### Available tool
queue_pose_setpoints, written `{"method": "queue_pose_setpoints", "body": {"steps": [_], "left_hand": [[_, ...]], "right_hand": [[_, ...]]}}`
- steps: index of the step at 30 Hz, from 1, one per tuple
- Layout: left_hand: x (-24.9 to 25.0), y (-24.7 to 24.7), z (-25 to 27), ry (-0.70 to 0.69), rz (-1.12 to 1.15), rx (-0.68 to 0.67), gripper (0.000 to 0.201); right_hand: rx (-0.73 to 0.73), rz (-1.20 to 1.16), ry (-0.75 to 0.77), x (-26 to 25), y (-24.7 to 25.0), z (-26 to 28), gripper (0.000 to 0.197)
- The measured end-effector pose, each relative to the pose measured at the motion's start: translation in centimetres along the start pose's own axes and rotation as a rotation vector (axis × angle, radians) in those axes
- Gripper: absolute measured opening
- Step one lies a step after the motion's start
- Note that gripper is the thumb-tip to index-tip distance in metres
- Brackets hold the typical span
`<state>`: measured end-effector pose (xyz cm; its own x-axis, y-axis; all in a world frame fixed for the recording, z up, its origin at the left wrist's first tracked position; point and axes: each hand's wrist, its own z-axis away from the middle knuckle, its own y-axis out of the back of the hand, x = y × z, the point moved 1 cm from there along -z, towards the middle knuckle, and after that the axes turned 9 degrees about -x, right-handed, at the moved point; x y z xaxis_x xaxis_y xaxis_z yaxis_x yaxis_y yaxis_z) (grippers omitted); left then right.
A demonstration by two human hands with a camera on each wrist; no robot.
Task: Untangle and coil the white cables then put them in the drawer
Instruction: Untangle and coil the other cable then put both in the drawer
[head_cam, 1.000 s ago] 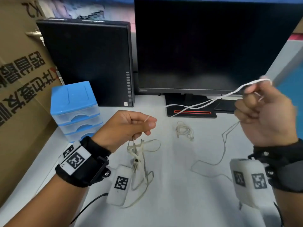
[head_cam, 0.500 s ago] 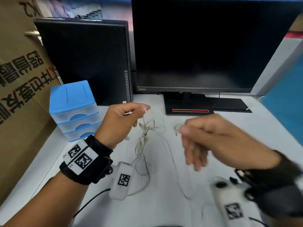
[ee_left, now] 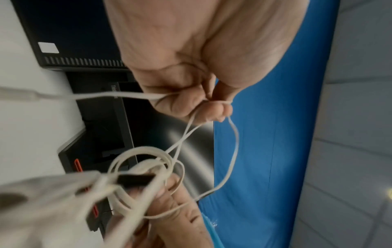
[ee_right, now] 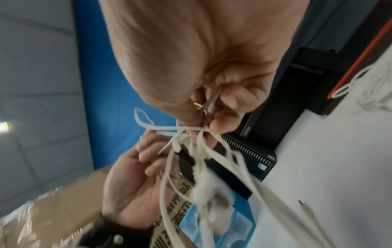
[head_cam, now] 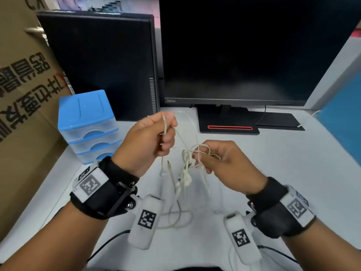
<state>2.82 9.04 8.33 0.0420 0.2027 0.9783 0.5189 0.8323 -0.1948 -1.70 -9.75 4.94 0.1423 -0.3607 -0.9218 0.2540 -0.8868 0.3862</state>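
Note:
A tangle of thin white cables [head_cam: 186,169] hangs between my two hands above the white desk [head_cam: 293,173], its lower loops trailing onto the desk. My left hand [head_cam: 166,132] pinches one strand, which runs up over the fingers [ee_left: 212,107]. Just to its right and lower, my right hand [head_cam: 199,157] pinches the knotted loops [ee_right: 197,134] of the tangle. A plug end [head_cam: 169,167] dangles under the left hand. The blue-topped drawer unit [head_cam: 88,124] stands at the left, its drawers pushed in. Another white cable bundle [ee_right: 369,89] lies on the desk near the monitor base.
A black monitor [head_cam: 244,51] on its stand [head_cam: 228,122] and a black computer case [head_cam: 101,63] fill the back of the desk. A cardboard box [head_cam: 21,106] stands at the left edge. A blue partition [head_cam: 343,118] bounds the right.
My right hand dropped from high on the right, where it held a stretched strand, swung left and now pinches the tangle. My left hand lifted its strand higher.

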Motion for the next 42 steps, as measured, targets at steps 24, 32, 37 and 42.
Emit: {"method": "queue_pose_setpoints", "body": {"steps": [24, 32, 37, 42], "left_hand": [[1.7, 1.0, 0.6, -0.149, 0.035, -0.152, 0.013], [0.7, 0.0, 0.9, -0.159, -0.024, -0.289, 0.017], [-0.1, 0.1, 0.5, -0.008, -0.163, -0.097, 0.042], [-1.7, -0.4, 0.0, 0.123, -0.466, -0.016, 0.052]], "right_hand": [[-0.047, -0.287, -0.089, -1.7, 0.5, 0.6, 0.023], [0.018, -0.176, 0.006, -1.5, -1.1, 0.6, 0.013], [0.075, -0.151, -0.026, -1.7, -0.3, 0.7, 0.013], [0.185, -0.149, -0.033, -1.6, 0.0, 0.5, 0.014]]}}
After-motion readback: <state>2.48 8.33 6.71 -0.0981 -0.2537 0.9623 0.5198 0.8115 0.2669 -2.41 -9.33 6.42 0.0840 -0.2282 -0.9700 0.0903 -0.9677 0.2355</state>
